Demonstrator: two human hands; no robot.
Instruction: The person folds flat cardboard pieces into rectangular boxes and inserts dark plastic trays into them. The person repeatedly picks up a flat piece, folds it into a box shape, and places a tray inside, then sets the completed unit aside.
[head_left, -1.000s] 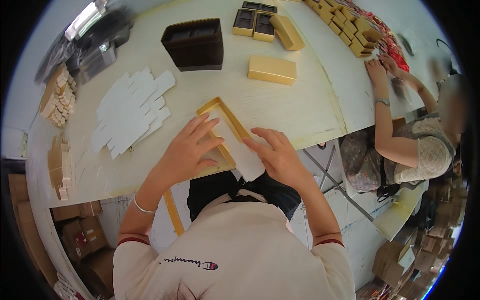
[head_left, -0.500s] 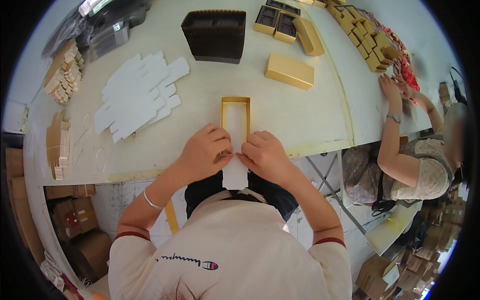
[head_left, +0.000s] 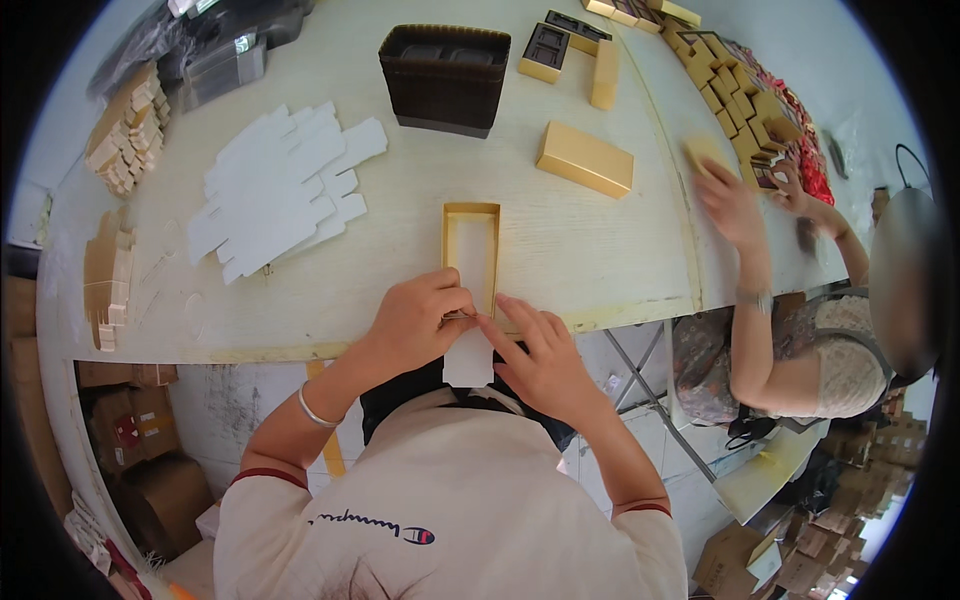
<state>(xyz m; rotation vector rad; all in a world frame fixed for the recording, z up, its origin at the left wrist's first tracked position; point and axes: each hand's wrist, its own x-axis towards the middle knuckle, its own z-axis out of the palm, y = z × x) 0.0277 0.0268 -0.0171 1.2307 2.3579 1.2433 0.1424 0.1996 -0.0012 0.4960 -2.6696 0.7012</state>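
A partly folded carton (head_left: 447, 240) with gold walls and a white inside lies at the table's near edge, in front of me. Its white end flap (head_left: 468, 368) sticks out past the edge toward my body. My left hand (head_left: 422, 315) is closed, pinching a small folded tab at the carton's near left corner. Beside it, my right hand (head_left: 548, 358) has its fingers stretched out. Its index fingertip meets the left hand's fingers at the tab, and the other fingers lie by the near right corner.
Flat white carton blanks (head_left: 275, 195) are piled to the left. Stacked dark brown trays (head_left: 445, 95) stand at the back. A gold box (head_left: 587, 160) lies right of centre, near another gold box with a black insert (head_left: 543, 50). A co-worker's hand (head_left: 730, 205) moves near stacked gold boxes (head_left: 725, 85).
My right hand has gone from a closed pinch to stretched fingers and shifted slightly nearer me. My left hand still pinches. The co-worker's arm has swung left, holding something blurred and gold.
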